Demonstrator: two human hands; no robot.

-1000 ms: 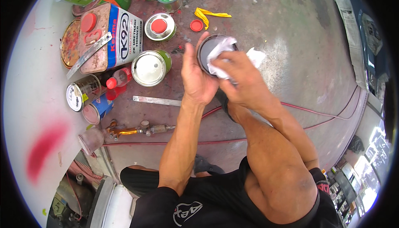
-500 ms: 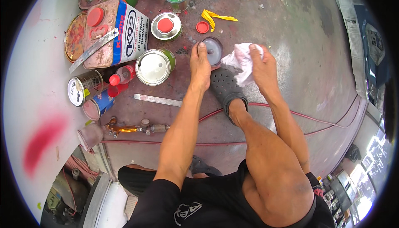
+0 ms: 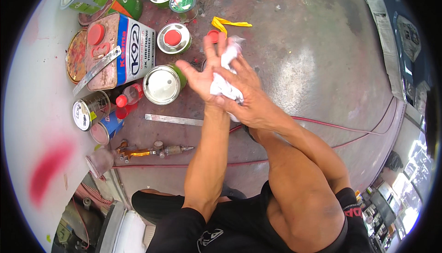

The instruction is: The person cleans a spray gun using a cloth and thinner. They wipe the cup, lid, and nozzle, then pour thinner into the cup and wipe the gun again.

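My left hand [image 3: 199, 81] is turned palm up, its fingers spread, above the workshop floor. A crumpled white cloth [image 3: 224, 89] lies against that palm. Over it my right hand [image 3: 249, 87] grips the cloth and presses it onto the left hand, its upper end blurred by motion. Behind my hands only a sliver of a cup's rim [image 3: 204, 63] shows. A red cap [image 3: 213, 36] and a yellow strip [image 3: 230, 23] lie just beyond my fingertips. Left of my left hand stands a round can with a pale lid [image 3: 162, 84].
A large rectangular thinner can [image 3: 138, 50] carries a metal ruler [image 3: 96, 71]. Smaller tins and a red-capped bottle [image 3: 133, 94] stand around it. Another metal ruler [image 3: 172, 120] and a spray gun [image 3: 138, 152] lie nearer me. A red hose [image 3: 317, 124] crosses the floor.
My left hand has let go of the cup and turned palm up with fingers spread. My right hand has moved left, bringing the cloth onto it.
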